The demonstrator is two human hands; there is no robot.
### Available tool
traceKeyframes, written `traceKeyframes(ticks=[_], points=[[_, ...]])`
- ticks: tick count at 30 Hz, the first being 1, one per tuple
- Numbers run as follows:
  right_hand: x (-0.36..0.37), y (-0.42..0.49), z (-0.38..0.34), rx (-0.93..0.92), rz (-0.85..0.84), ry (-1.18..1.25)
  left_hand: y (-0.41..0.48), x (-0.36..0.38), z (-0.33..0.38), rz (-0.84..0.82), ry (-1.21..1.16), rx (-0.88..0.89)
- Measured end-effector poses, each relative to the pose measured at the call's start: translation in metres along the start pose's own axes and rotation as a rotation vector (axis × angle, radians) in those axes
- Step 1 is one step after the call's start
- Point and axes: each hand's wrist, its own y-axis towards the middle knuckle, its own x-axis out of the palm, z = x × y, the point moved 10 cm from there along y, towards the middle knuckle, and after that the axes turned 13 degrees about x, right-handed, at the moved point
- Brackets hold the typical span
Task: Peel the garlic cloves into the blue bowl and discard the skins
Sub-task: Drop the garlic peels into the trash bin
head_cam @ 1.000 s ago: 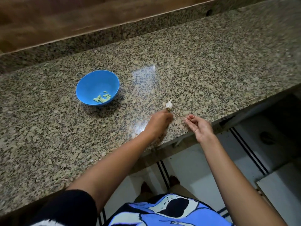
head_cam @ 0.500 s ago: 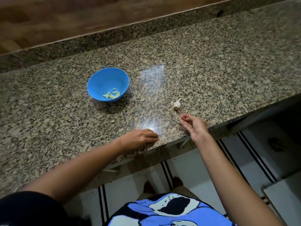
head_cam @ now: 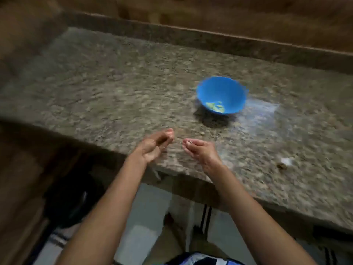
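My right hand (head_cam: pixel 200 151) pinched a small white bit (head_cam: pixel 188 142), likely skin, clear of the blue bowl (head_cam: pixel 219 88) at centre right holding peeled cloves (head_cam: pixel 215 107). My left hand (head_cam: pixel 152 147) hovered beside it, fingers loosely curled, seemingly empty.

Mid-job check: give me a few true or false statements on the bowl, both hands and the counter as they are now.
1. The bowl holds peeled cloves. True.
2. The bowl stands left of both hands. False: it stands beyond them and to the right.
3. The left hand grips the bowl. False: it is apart from the bowl, its fingers relaxed, with nothing visible in it.
4. The right hand pinches a small white piece. True, though blur hides whether the piece is clove or skin.
5. A garlic scrap lies on the counter, right of the right hand. True.
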Motion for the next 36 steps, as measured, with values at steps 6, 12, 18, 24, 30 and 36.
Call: traceKeyframes(ticks=[6,12,18,24,30,36], points=[[0.200,0.038,0.118,0.251,-0.332,-0.364,-0.076,-0.218,0.050,0.462,-0.523,0.272],[0.310,0.058,0.260,0.528,-0.364,-0.484,-0.130,-0.403,0.054,0.760,-0.673,0.375],[0.353,0.091,0.339,0.618,-0.300,-0.577,-0.121,-0.489,0.052,0.868,-0.746,0.397],[0.381,0.135,0.391,0.644,-0.264,-0.673,-0.097,-0.555,0.048,0.930,-0.845,0.386],[0.398,0.182,0.434,0.701,-0.164,-0.689,-0.072,-0.601,0.031,0.956,-0.858,0.319],[0.377,0.262,0.484,0.703,-0.025,-0.588,-0.022,-0.642,-0.038,0.865,-0.904,0.210]])
